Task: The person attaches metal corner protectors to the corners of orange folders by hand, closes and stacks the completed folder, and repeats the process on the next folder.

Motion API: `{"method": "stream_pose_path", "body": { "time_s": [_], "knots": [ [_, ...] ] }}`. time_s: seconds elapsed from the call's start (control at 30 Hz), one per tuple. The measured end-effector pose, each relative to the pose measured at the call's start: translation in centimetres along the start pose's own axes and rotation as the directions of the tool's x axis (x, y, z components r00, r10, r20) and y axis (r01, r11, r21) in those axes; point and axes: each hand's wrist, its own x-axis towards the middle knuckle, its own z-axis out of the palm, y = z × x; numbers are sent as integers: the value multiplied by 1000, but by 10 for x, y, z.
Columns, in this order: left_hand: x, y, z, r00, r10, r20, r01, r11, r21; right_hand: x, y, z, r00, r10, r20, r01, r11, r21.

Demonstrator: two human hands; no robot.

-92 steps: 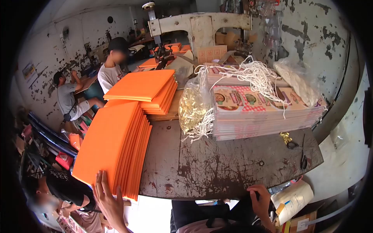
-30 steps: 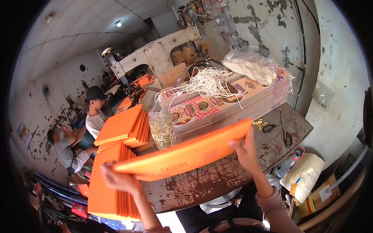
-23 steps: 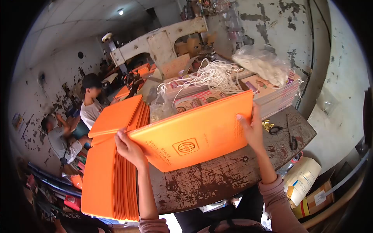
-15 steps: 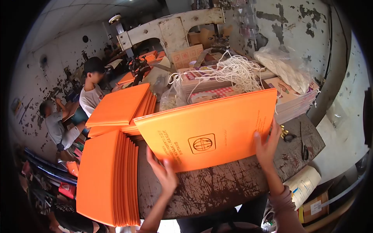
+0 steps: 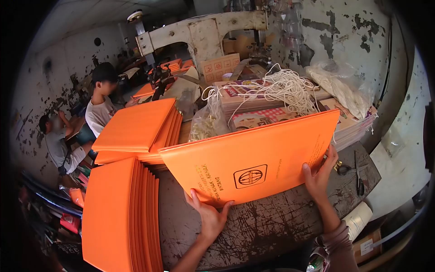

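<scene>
An orange folder [image 5: 290, 156] with black printing and a round emblem stands tilted up over the worn table, its print upside down to me. My right hand [image 5: 321, 174] grips its right edge, thumb on the front and fingers behind. At the lower left edge, my left hand [image 5: 212, 217] holds the folder, with some fingers hidden behind it. A tall stack of orange folders [image 5: 111, 213] lies left of my left hand. Behind that, more orange folders [image 5: 133, 124] are piled at an angle.
White string [image 5: 290, 88] lies tangled on stacked printed sheets [image 5: 258, 119], near plastic bags [image 5: 337, 86]. Scissors [image 5: 359, 181] rest at the right of the table [image 5: 272, 226]. A large metal machine [image 5: 201, 36] stands behind. Two people [image 5: 97, 109] sit at the left.
The folder has shifted right and leans a little more. My left hand has slid right along its lower edge, and my right hand has moved right with it.
</scene>
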Motion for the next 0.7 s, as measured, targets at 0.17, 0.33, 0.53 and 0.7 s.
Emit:
{"method": "stream_pose_path", "body": {
  "time_s": [0.17,0.33,0.53,0.7],
  "knots": [
    [9,18,-12,989,-131,-70,104,948,-302,-5,-7,-5,998,40,-42,-40,999,-17],
    [14,23,-24,983,-180,-25,162,928,-336,-7,-10,-5,997,60,-55,-69,981,-179],
    [10,30,-34,966,-117,-233,97,991,-93,-5,-17,-9,989,105,-103,-110,993,-45],
    [15,25,-44,960,-146,-237,82,962,-261,-6,-7,-7,965,223,-140,-188,956,223]
  ]
}}
